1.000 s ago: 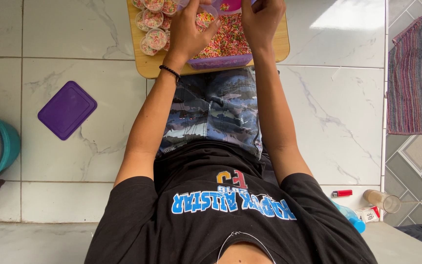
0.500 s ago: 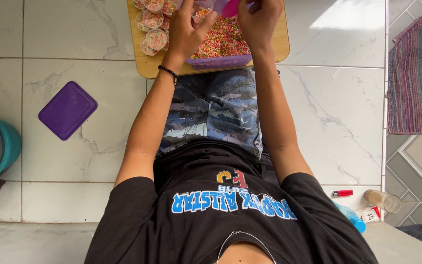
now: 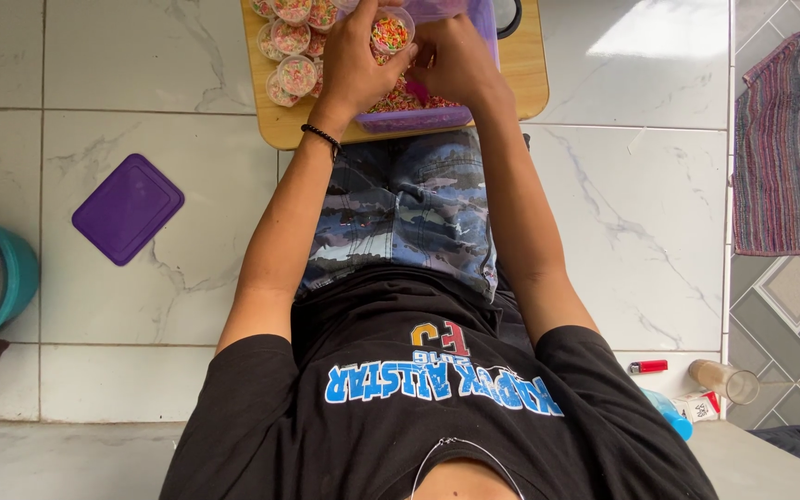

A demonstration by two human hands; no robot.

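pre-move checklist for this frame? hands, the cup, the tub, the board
1. Left hand has a grip on the small clear cup: ok, fingers wrap its side.
2. Cup fill: ok, coloured sprinkles show to about the rim.
3. Cup over the purple tub, so spills would land inside: ok.
4. Right hand at the cup: ok for position; what its fingers hold, cannot tell, they are curled inward.
5. Filled cups stacked on the wooden board left of the tub: ok, none looks tipped over.
6. Purple lid within reach: ok, flat on the tiled floor by the left arm.
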